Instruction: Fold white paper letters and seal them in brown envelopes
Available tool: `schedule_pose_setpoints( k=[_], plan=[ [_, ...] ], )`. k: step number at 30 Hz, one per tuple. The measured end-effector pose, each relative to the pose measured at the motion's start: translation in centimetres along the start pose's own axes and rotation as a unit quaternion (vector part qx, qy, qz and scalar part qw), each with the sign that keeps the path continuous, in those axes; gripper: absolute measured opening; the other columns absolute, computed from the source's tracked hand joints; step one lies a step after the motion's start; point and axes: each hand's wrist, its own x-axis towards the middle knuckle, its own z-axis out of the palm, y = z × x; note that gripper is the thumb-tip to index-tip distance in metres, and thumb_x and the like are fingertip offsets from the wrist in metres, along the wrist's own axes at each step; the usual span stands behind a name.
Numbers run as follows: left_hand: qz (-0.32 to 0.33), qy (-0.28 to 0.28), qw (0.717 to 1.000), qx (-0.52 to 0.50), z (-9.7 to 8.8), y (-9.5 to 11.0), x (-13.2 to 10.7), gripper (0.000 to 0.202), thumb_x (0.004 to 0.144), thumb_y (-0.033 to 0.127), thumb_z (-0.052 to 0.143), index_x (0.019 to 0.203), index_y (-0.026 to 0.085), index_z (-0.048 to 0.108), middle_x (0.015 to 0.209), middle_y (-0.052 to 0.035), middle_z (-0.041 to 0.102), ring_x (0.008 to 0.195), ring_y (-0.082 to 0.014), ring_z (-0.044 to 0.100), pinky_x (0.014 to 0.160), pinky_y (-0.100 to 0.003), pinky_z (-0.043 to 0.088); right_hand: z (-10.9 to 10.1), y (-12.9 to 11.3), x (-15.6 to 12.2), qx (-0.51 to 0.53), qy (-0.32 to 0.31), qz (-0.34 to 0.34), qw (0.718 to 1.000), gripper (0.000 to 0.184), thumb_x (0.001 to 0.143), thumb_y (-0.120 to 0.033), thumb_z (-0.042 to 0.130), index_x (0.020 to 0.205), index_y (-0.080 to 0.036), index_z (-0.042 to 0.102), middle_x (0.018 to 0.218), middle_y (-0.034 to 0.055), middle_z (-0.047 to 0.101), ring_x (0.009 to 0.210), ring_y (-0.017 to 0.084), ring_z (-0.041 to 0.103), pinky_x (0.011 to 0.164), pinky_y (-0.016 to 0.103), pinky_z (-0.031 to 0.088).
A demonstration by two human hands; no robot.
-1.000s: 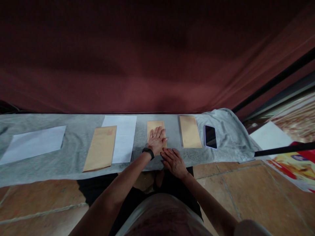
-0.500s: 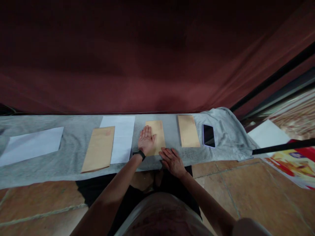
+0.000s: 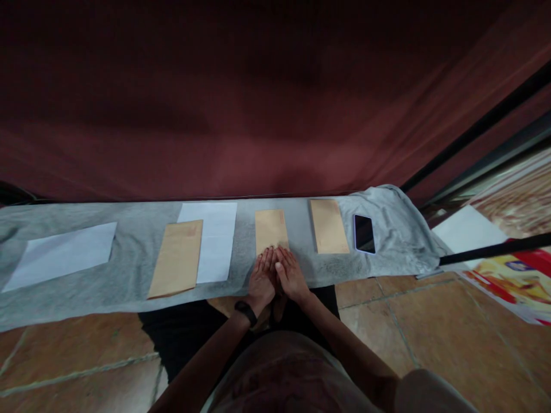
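Note:
My left hand (image 3: 262,277) and my right hand (image 3: 289,274) lie flat side by side, fingers stretched out, on the near end of a brown envelope (image 3: 271,229) in the middle of a grey cloth (image 3: 129,269). A black band is on my left wrist. Neither hand holds anything. Another brown envelope (image 3: 328,225) lies to the right, and a third brown envelope (image 3: 177,257) to the left, partly over a white sheet (image 3: 212,240).
A dark phone (image 3: 364,233) lies face up right of the envelopes. Another white sheet (image 3: 62,254) rests at the cloth's left end. A dark red curtain hangs behind. Tiled floor is in front, with a black bar (image 3: 491,250) and coloured prints (image 3: 512,275) at right.
My left hand slid back off the middle envelope towards me and now lies beside my right hand at the envelope's near end. The right hand shifted slightly left.

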Motion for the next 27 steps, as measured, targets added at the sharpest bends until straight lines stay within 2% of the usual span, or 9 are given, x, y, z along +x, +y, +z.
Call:
schedule_pose_setpoints(
  k=[4, 7, 10, 14, 21, 24, 27],
  plan=[
    [0.009, -0.006, 1.0, -0.018, 1.2, -1.0, -0.1, 0.063, 0.098, 0.019, 0.035, 0.159, 0.009, 0.023, 0.163, -0.015, 0.034, 0.153, -0.0219, 0.028, 0.126, -0.044, 0.025, 2.1, -1.6, 1.6, 0.0, -0.015, 0.017, 1.0, 0.054, 0.109, -0.033, 0.02, 0.153, -0.009, 0.042, 0.157, 0.0126, 0.045, 0.151, 0.018, 0.034, 0.124, 0.041, 0.032],
    [-0.01, -0.001, 1.0, -0.014, 0.9, -1.0, -0.6, 0.062, 0.098, 0.018, 0.033, 0.159, 0.008, 0.025, 0.164, -0.0147, 0.032, 0.154, -0.0219, 0.025, 0.127, -0.044, 0.025, 2.7, -1.7, 1.7, -0.047, -0.017, 0.031, 0.998, 0.054, 0.109, -0.033, 0.023, 0.153, -0.009, 0.041, 0.159, 0.0131, 0.042, 0.152, 0.02, 0.032, 0.125, 0.044, 0.028],
    [-0.03, 0.007, 1.0, -0.005, -0.4, -0.8, -1.3, 0.061, 0.099, 0.019, 0.032, 0.158, 0.006, 0.025, 0.165, -0.0158, 0.03, 0.155, -0.0221, 0.021, 0.127, -0.043, 0.024, 2.4, -0.9, 1.1, -0.1, -0.022, 0.017, 0.995, 0.053, 0.109, -0.035, 0.027, 0.154, -0.01, 0.04, 0.16, 0.0127, 0.04, 0.152, 0.021, 0.032, 0.125, 0.044, 0.027],
    [-0.045, 0.014, 0.999, -0.007, -2.0, -0.7, -2.0, 0.064, 0.1, 0.032, 0.036, 0.157, 0.004, 0.028, 0.163, -0.0181, 0.032, 0.155, -0.0254, 0.021, 0.127, -0.045, 0.024, 1.7, 0.5, 0.0, -0.161, -0.019, -0.002, 0.987, 0.057, 0.107, -0.04, 0.035, 0.156, -0.009, 0.036, 0.161, 0.0139, 0.038, 0.15, 0.024, 0.035, 0.124, 0.045, 0.027],
    [-0.073, 0.022, 0.997, -0.02, -3.1, -1.4, -3.2, 0.063, 0.103, 0.039, 0.032, 0.155, 0.005, 0.033, 0.162, -0.0181, 0.035, 0.153, -0.0266, 0.026, 0.125, -0.047, 0.026, 0.6, 2.1, -1.5, -0.214, 0.023, 0.01, 0.977, 0.055, 0.107, -0.036, 0.037, 0.156, -0.011, 0.037, 0.158, 0.0135, 0.042, 0.146, 0.026, 0.041, 0.123, 0.045, 0.025],
    [-0.08, 0.028, 0.996, -0.022, -3.2, -1.1, -2.6, 0.062, 0.103, 0.038, 0.03, 0.155, 0.002, 0.033, 0.162, -0.0196, 0.034, 0.154, -0.0272, 0.025, 0.126, -0.048, 0.025, 0.4, 2.3, -1.7, -0.217, 0.021, 0.014, 0.976, 0.055, 0.106, -0.035, 0.038, 0.156, -0.011, 0.037, 0.158, 0.0136, 0.042, 0.146, 0.026, 0.041, 0.123, 0.045, 0.024],
    [-0.058, 0.025, 0.997, -0.036, -2.9, 0.0, -0.3, 0.06, 0.104, 0.035, 0.026, 0.156, 0.004, 0.031, 0.164, -0.0168, 0.031, 0.155, -0.0253, 0.023, 0.127, -0.047, 0.023, 0.3, 2.3, -1.7, -0.213, 0.006, 0.018, 0.977, 0.056, 0.105, -0.031, 0.039, 0.156, -0.01, 0.036, 0.16, 0.0131, 0.04, 0.148, 0.026, 0.038, 0.124, 0.046, 0.022]
  ],
)
